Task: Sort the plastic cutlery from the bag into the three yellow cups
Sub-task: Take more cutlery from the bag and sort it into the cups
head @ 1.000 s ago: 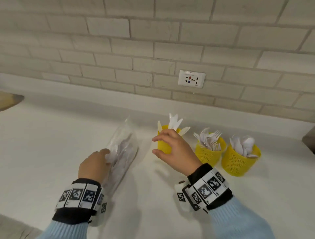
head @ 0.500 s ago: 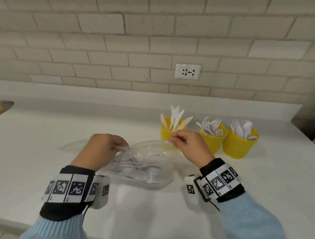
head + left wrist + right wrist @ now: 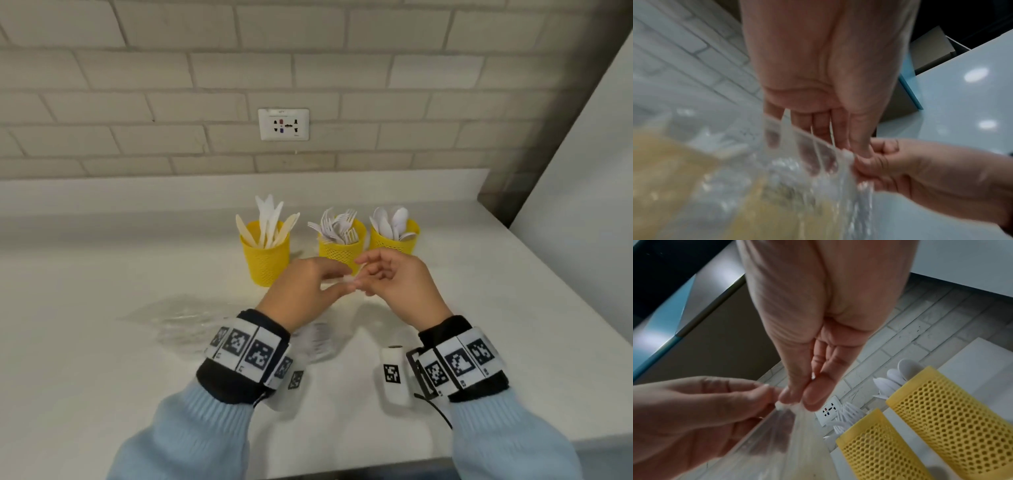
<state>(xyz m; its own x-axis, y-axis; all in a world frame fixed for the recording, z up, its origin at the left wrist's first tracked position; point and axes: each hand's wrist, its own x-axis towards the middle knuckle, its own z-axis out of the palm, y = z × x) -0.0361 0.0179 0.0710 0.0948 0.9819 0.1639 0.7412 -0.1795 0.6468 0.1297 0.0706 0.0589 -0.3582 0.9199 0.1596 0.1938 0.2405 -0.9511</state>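
Your left hand (image 3: pixel 301 291) and right hand (image 3: pixel 397 284) both pinch the top edge of the clear, crinkled bag (image 3: pixel 818 170), cutlery dimly showing inside.

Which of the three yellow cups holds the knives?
The left-hand yellow mesh cup, which stands apart from the other two. Flat white and cream plastic knives stick out of it; the middle cup holds forks, the right cup spoons.

White worktop (image 3: pixel 102 342) against brick wall, three yellow mesh cups (image 3: pixel 266 260) standing in a row, clear bag (image 3: pixel 178 322) resting partly on it.
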